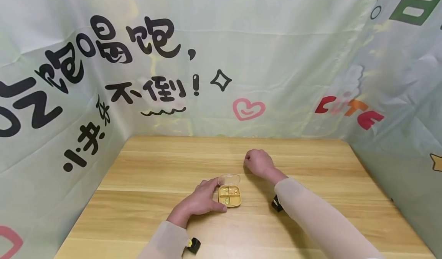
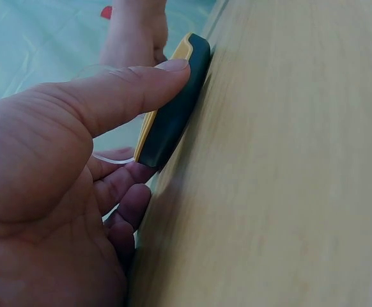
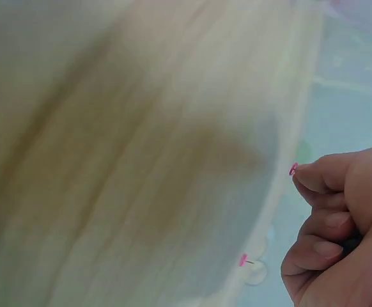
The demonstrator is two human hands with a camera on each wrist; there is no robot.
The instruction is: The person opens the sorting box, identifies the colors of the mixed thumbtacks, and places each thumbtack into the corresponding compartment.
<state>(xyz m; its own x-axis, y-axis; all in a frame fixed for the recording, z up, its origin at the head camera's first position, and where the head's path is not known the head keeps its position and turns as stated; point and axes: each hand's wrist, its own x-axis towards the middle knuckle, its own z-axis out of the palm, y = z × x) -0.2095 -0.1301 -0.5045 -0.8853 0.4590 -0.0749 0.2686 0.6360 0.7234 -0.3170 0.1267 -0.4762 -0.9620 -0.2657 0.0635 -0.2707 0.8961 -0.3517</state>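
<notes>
A small yellow pill box (image 1: 235,200) stands on the table with its clear lid (image 1: 229,180) raised at the back. Dividers split it into several compartments, some with tiny round pieces inside. My left hand (image 1: 202,199) holds the box from its left side, thumb along the near edge and fingers at the far side. The left wrist view shows the box's dark underside (image 2: 181,109) beside the thumb. Further back and to the right, my right hand (image 1: 259,163) is over the table, fingers curled. Between thumb and forefinger tips it pinches a tiny pink round piece (image 3: 293,169).
Another tiny pink piece (image 3: 243,260) shows near the table's edge in the right wrist view. The wooden table (image 1: 155,163) meets a printed cloth backdrop (image 1: 283,78) at the back and sides.
</notes>
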